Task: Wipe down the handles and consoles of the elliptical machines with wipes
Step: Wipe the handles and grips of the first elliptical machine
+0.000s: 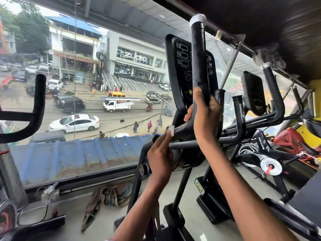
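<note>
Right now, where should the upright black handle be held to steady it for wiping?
Low on its straight shaft, from the right, as the right hand does. The upright black handle rises bare above that grip, and the bend below stays open to the left hand with the white wipe.
</note>
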